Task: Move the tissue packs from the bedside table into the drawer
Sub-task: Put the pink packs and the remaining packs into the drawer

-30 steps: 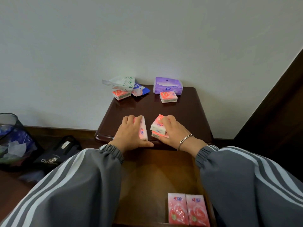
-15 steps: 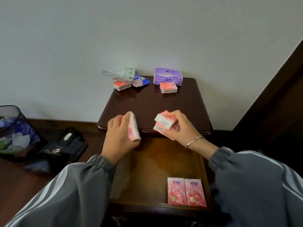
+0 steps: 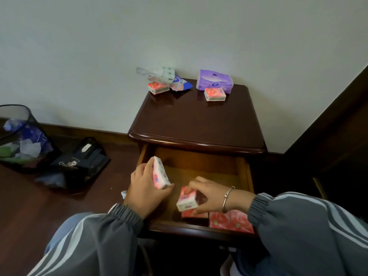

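The drawer (image 3: 199, 158) of the dark bedside table (image 3: 197, 120) is pulled out. My left hand (image 3: 145, 190) grips a pink tissue pack (image 3: 161, 172) on edge above the drawer's left side. Low in the drawer, my right hand (image 3: 207, 194) holds pink tissue packs (image 3: 186, 200), one stacked over another. Two pink packs (image 3: 231, 220) lie flat in the drawer's front right corner. Two more pink packs sit at the back of the tabletop, one on the left (image 3: 158, 88) and one on the right (image 3: 215, 94).
A purple tissue bag (image 3: 214, 79), a blue wrapper (image 3: 181, 83) and a crumpled clear bag (image 3: 157, 73) lie along the wall. A mesh waste bin (image 3: 20, 138) and a black bag (image 3: 79, 160) sit on the floor at the left. Dark furniture stands at the right.
Both hands have carried their packs off the tabletop's front edge and down into the open drawer. The view has tilted downward.
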`<move>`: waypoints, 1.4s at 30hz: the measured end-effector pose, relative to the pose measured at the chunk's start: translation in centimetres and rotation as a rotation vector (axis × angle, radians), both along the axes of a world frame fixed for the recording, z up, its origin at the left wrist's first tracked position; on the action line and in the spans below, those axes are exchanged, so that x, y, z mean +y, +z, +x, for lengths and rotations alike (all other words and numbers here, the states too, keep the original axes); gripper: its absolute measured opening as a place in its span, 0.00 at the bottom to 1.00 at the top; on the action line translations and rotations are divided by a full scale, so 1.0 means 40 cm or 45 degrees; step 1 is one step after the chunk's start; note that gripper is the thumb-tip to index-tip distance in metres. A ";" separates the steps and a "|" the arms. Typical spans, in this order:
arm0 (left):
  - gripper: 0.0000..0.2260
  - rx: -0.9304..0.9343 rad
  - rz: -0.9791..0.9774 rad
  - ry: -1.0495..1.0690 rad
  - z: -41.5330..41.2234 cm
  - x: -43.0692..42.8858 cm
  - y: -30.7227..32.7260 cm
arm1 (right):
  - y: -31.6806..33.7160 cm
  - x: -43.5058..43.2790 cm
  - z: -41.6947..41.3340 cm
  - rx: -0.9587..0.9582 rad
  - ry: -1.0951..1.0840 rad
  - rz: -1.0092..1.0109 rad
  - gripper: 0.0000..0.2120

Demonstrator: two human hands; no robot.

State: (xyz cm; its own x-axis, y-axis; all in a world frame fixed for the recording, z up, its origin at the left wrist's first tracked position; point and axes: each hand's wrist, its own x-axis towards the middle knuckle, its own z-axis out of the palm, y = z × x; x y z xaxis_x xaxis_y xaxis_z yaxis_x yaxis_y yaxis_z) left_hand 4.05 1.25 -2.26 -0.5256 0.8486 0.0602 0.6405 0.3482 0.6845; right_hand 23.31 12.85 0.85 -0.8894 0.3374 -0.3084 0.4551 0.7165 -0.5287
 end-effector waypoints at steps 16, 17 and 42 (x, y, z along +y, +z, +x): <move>0.46 -0.045 0.037 0.013 -0.009 0.008 -0.013 | 0.029 0.013 0.017 0.277 -0.545 -0.543 0.12; 0.46 -0.047 0.032 0.011 -0.009 0.008 -0.012 | 0.023 0.010 0.010 0.284 -0.547 -0.497 0.11; 0.42 -0.062 0.357 0.401 -0.003 -0.012 0.062 | 0.099 0.034 -0.165 -0.449 0.175 -0.243 0.13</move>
State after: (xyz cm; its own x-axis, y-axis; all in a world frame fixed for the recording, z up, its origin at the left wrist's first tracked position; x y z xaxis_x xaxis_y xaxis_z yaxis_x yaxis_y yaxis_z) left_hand 3.93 0.76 0.22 -0.7646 0.6002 0.2348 0.4974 0.3178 0.8072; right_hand 16.69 14.22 4.82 -0.7509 0.1301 -0.6475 0.5389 0.6874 -0.4869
